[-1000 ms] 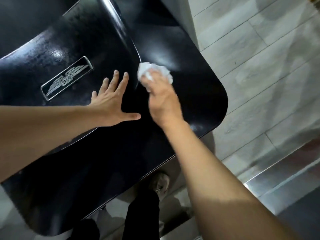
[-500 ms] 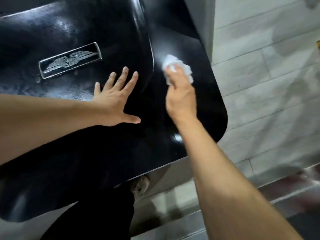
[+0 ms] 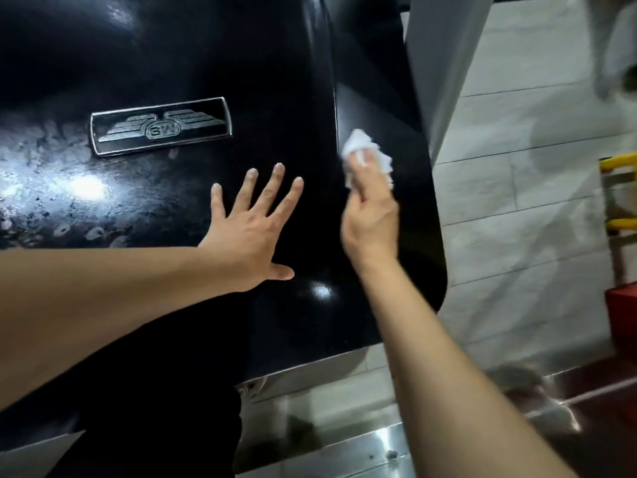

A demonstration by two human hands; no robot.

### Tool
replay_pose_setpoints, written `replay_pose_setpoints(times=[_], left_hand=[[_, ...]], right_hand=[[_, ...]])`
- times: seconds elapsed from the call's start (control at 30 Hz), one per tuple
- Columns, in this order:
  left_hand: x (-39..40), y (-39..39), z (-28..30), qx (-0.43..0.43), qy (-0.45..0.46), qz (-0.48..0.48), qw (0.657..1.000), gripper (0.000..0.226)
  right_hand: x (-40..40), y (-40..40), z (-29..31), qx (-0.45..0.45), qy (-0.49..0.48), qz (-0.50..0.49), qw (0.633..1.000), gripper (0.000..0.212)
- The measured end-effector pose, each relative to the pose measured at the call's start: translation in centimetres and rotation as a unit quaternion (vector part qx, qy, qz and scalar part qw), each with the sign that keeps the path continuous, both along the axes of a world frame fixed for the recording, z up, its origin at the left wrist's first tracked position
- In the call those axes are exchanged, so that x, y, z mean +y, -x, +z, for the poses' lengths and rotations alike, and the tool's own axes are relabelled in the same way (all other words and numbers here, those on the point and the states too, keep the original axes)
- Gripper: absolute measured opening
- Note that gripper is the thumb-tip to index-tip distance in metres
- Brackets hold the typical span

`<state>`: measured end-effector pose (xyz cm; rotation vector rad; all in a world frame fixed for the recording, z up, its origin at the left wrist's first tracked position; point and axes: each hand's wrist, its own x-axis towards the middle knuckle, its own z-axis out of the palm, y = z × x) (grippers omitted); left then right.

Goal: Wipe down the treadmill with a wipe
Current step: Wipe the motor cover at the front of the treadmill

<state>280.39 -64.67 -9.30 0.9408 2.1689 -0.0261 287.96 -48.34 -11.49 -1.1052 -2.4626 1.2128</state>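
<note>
The right hand (image 3: 370, 219) is curling its fingers (image 3: 370, 170) round a crumpled white wipe (image 3: 358, 144), pinching it tight and pressing it down onto the glossy black treadmill cover (image 3: 275, 81). The wipe is bunching up past the fingertips, sitting just right of the raised seam (image 3: 333, 98) that is running up the cover, and well in from the cover's right edge. The bare right forearm is reaching in from the lower right.

Over on the other side, the left hand (image 3: 248, 232) is lying flat on the same black surface, fingers straight and spread wide, thumb sticking out toward the right hand, and it is holding nothing at all. It is bracing just left of the seam, near the wiping hand but not touching it.

Above the left fingertips a silver-framed winged badge (image 3: 160, 125) is sitting on the cover, tilted slightly. To the left of that, dull speckled smears (image 3: 44, 188) are catching the light across the black finish.

Beyond the cover's rounded right corner, a pale grey tiled floor (image 3: 517, 201) is showing. At the far right edge a yellow-railed frame (image 3: 620, 194) is peeking in, and a shiny metal strip (image 3: 344, 443) is running along the bottom.
</note>
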Motion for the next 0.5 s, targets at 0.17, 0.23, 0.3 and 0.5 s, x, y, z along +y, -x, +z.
replay_pose_setpoints(times=[0.17, 0.23, 0.3, 0.5], left_hand=[[-0.8, 0.4, -0.3, 0.046, -0.05, -0.015, 0.998, 0.105], [-1.2, 1.1, -0.5, 0.063, -0.089, -0.007, 0.994, 0.084], [-1.1, 2.0, -1.0, 0.086, -0.118, -0.01, 0.989, 0.072], [1.9, 5.8, -3.6, 0.166, -0.153, 0.067, 0.972, 0.069]], right_hand=[[3.0, 0.2, -1.7, -0.014, -0.014, -0.013, 1.0, 0.049], [6.1, 0.7, -2.5, -0.053, 0.013, -0.125, 0.991, 0.045], [7.7, 1.3, -2.9, -0.068, 0.041, -0.157, 0.984, 0.044], [2.7, 3.1, -1.3, 0.034, -0.016, 0.144, 0.989, 0.052]])
